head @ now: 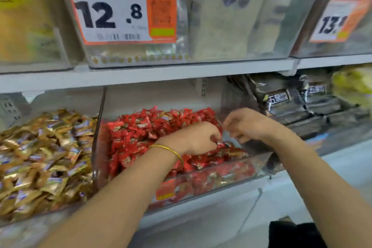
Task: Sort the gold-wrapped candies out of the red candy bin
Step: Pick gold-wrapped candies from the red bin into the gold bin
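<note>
**shelfnerd:** why are both hands crowding into the one corner?

**me:** because that's where the strays are showing up. I'm working the right end of the red candy bin (221, 179), where a few goldish wrappers (236, 154) are lying in with the red candies (141, 133) by the front wall. The proper pile of gold-wrapped candies (44, 153) is sitting in the next bin on my left, so I'm guessing whatever I pull out is heading over there.

**shelfnerd:** and what are the fingers actually doing?

**me:** my left hand (199, 137), the one with the bangle (169, 150), is reaching in low over the heap. Its fingers (213, 137) are curling in tight and pinching one small wrapped piece (219, 143) right at the tips. It's too blurry to say whether that piece is gold or red. My right hand (247, 125) is hovering just beside it, above the bin's right edge, with its fingers (235, 135) drooping in a loose curl. I honestly can't tell if they're holding anything.
</note>
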Motion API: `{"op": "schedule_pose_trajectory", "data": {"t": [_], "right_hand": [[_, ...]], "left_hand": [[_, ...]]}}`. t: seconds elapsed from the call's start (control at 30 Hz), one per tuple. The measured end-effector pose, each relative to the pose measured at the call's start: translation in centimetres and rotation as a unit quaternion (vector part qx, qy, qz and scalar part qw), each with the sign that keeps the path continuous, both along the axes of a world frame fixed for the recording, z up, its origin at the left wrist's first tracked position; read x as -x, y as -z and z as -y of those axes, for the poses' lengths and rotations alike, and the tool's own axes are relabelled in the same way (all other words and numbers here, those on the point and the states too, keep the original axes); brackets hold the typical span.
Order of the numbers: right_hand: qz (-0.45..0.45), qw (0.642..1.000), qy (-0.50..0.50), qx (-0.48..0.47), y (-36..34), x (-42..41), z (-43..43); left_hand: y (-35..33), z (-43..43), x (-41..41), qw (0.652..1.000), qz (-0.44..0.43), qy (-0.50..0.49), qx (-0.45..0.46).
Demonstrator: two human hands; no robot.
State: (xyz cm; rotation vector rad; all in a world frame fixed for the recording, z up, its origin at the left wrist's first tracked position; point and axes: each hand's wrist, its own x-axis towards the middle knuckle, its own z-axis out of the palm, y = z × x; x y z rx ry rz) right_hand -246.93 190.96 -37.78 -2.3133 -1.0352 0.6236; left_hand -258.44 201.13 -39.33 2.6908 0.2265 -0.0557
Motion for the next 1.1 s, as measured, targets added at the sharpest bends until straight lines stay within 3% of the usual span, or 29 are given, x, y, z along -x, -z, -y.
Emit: {"op": "schedule_pose_trajectory", "data": {"t": [0.1, 0.23, 0.33, 0.4, 0.47, 0.57, 0.77, 0.93, 1.1], "right_hand": [[0.128, 0.978, -0.05, 0.156, 1.4, -0.7, -1.2], [0.178, 0.928, -0.137, 0.296, 3.0, -1.6, -2.5], [0.163, 0.917, -0.162, 0.325, 4.0, -2.2, -3.4], [0.12, 0.938, -0.15, 0.288, 4.6, -2.9, -3.7], [0.021, 0.964, -0.119, 0.236, 4.7, -3.7, -3.4], [-0.099, 0.974, -0.093, 0.179, 4.9, -3.9, -2.8], [-0.203, 0.971, -0.075, 0.099, 5.1, -3.5, -2.4], [-0.32, 0.943, -0.029, -0.085, 4.7, -3.8, -2.0], [-0.352, 0.923, -0.013, -0.157, 4.2, -3.5, -2.1]], "left_hand": [[2.4, -0.3, -2.6, 0.99, -0.116, 0.054, -0.063], [3.4, -1.3, -3.8, 0.951, -0.243, 0.055, -0.182], [3.0, -2.0, -3.9, 0.932, -0.277, 0.007, -0.234], [2.9, -2.5, -3.7, 0.935, -0.267, -0.016, -0.232], [2.9, -2.7, -3.7, 0.951, -0.24, -0.028, -0.192], [3.2, -2.7, -3.8, 0.967, -0.206, -0.047, -0.145], [4.1, -2.2, -4.4, 0.973, -0.165, -0.069, -0.146], [3.3, -3.2, -4.0, 0.991, 0.001, -0.131, 0.001], [3.2, -4.8, -3.3, 0.98, 0.078, -0.184, -0.009]]}}
